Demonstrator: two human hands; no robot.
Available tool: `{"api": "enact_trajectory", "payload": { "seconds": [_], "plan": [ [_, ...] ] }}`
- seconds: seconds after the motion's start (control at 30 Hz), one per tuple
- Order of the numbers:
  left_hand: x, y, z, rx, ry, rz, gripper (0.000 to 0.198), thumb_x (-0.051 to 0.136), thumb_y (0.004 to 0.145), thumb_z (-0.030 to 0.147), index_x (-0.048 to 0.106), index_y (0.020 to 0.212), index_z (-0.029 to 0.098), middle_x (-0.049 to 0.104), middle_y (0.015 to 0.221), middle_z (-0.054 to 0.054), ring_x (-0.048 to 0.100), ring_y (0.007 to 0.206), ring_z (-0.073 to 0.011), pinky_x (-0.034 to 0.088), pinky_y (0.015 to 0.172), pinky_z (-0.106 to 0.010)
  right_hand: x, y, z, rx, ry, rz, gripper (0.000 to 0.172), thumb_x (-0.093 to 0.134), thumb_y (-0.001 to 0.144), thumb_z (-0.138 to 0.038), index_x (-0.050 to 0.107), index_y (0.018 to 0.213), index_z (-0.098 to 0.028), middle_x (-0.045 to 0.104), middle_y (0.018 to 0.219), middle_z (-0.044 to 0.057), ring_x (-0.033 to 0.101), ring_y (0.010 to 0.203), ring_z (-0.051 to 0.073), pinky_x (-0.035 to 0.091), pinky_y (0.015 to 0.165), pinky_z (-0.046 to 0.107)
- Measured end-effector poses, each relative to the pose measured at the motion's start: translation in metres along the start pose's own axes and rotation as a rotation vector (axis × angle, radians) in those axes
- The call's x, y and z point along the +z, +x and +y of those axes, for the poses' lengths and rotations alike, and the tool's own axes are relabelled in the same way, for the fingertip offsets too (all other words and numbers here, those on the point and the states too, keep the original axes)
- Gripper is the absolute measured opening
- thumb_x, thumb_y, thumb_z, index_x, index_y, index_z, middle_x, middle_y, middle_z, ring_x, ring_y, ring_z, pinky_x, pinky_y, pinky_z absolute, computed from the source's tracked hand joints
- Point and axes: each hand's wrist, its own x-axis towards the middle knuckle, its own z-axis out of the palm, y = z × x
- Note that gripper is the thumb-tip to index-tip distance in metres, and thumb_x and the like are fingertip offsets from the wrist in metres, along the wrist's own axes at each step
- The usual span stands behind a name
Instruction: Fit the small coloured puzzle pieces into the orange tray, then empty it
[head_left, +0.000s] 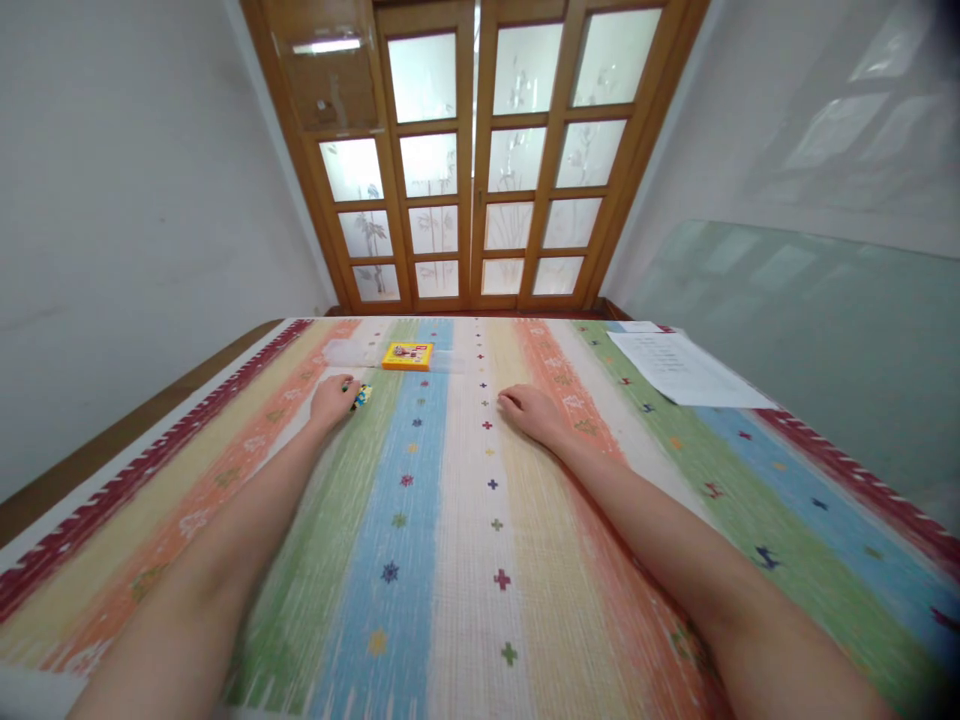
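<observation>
On the left side of the striped tablecloth, my left hand point(334, 400) is closed around part of a small bundle of colourful pieces point(363, 397), blue, yellow and dark. Its fingers partly cover the bundle. My right hand point(529, 411) rests on the cloth right of centre, its fingers curled together; whether anything is inside is hidden. A yellow and orange box point(407, 356) with a picture on its top lies beyond and to the right of my left hand. Clear plastic wrapping point(349, 353) spreads beside the box.
White printed sheets point(679, 370) lie at the far right of the table, on the striped cloth point(465, 600). A pale glass panel point(795, 330) leans at the right wall. Wooden doors with glass panes point(472, 160) stand beyond the far edge.
</observation>
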Motion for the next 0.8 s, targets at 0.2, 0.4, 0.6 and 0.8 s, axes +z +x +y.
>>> {"api": "enact_trajectory", "payload": {
  "seconds": [0.2,0.4,0.6,0.8],
  "plan": [
    [0.01,0.003,0.004,-0.106,-0.162,-0.034,0.049,0.035,0.101,0.044,0.075,0.113,0.02,0.075,0.13,-0.011,0.066,0.122,-0.0278,0.049,0.101,-0.037,0.0,0.0,0.001,0.021,0.099,0.05,0.033,0.049,0.104,-0.039,0.076,0.113,-0.022,0.077,0.116,0.011,0.068,0.106,0.026,0.05,0.097,0.038],
    [0.01,0.002,0.028,-0.089,-0.297,-0.119,0.046,0.036,0.097,0.036,0.075,0.118,0.022,0.075,0.13,-0.006,0.064,0.122,-0.0236,0.047,0.105,-0.034,-0.001,0.0,0.0,0.04,0.114,0.018,0.037,0.049,0.104,-0.044,0.077,0.117,-0.022,0.077,0.118,0.011,0.068,0.108,0.028,0.05,0.099,0.042],
    [0.018,0.002,0.05,0.086,-0.339,-0.188,0.047,0.036,0.096,0.034,0.077,0.115,0.021,0.076,0.127,-0.006,0.067,0.12,-0.0206,0.046,0.111,-0.032,-0.001,0.0,0.0,0.017,0.109,0.008,0.037,0.048,0.105,-0.043,0.076,0.119,-0.022,0.076,0.12,0.012,0.067,0.111,0.028,0.049,0.1,0.041],
    [0.031,-0.003,0.08,0.187,-0.382,-0.232,0.05,0.033,0.098,0.036,0.079,0.114,0.023,0.075,0.131,-0.004,0.065,0.127,-0.0211,0.044,0.117,-0.034,0.0,0.0,0.001,0.003,0.104,0.007,0.038,0.048,0.105,-0.043,0.075,0.12,-0.022,0.076,0.121,0.011,0.067,0.113,0.028,0.048,0.101,0.04]
  ]
}}
